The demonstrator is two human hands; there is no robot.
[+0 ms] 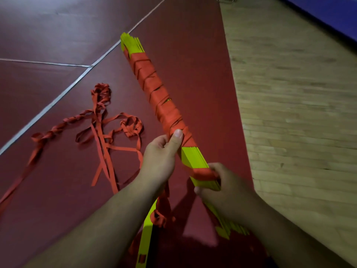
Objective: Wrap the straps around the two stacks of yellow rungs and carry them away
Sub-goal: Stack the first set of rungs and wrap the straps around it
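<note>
A long stack of yellow rungs [190, 157] points away from me, held above the floor, most of its length bound in red strap [154, 88]. My left hand [162, 153] grips the wrapped part, thumb pressed on the strap. My right hand [222, 182] holds the stack's near end and a turn of red strap across it. More loose red strap [104, 136] lies tangled on the floor to the left. A second stack of yellow rungs [146, 235] lies on the floor under my left forearm, partly hidden, with a red knot on it.
The floor under me is dark red matting [58, 45] with pale seam lines. A light wooden floor [299, 93] begins on the right. A blue edge [328, 14] runs along the top right corner.
</note>
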